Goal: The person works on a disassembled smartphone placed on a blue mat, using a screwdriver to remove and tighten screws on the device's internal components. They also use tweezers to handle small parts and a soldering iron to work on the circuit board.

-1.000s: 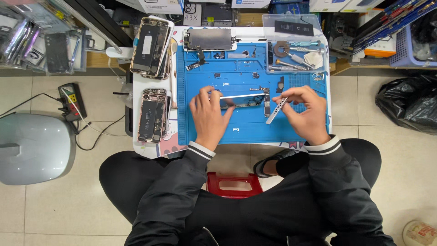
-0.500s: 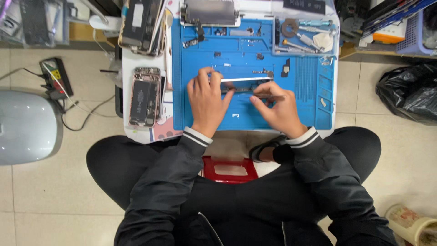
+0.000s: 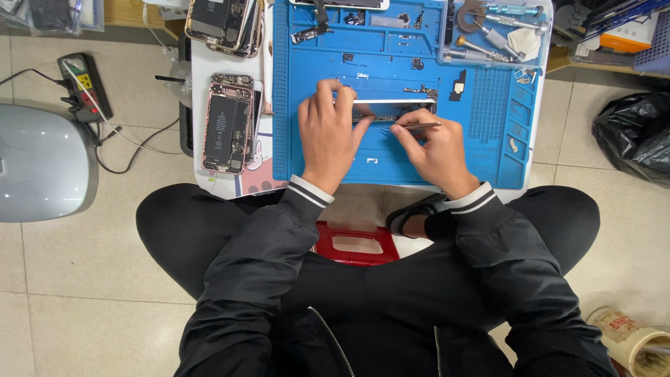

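Metal tweezers (image 3: 417,127) are pinched shut in the right hand (image 3: 434,150), tips at the opened phone (image 3: 391,110) (steadied on the blue mat (image 3: 391,164)), which is gripped by the left hand (image 3: 328,136)

Phone body (image 3: 391,112) mostly hidden under the left hand (image 3: 328,136) and right hand (image 3: 436,146), only its top rim and right corner showing; tweezers (image 3: 419,127) buried in the right fingers but for the tips, and what those tips pinch too small to tell; loose screws and small parts (image 3: 419,91) on the blue mat (image 3: 488,150) too tiny to name; opened phone (image 3: 223,17) at the upper left cut off by the top edge, likewise the device (image 3: 342,3) at the mat's head; red stool (image 3: 356,243) largely covered by legs and sleeves; paper cup (image 3: 628,338) clipped at the lower right corner; black bag (image 3: 638,136) cut by the right edge.
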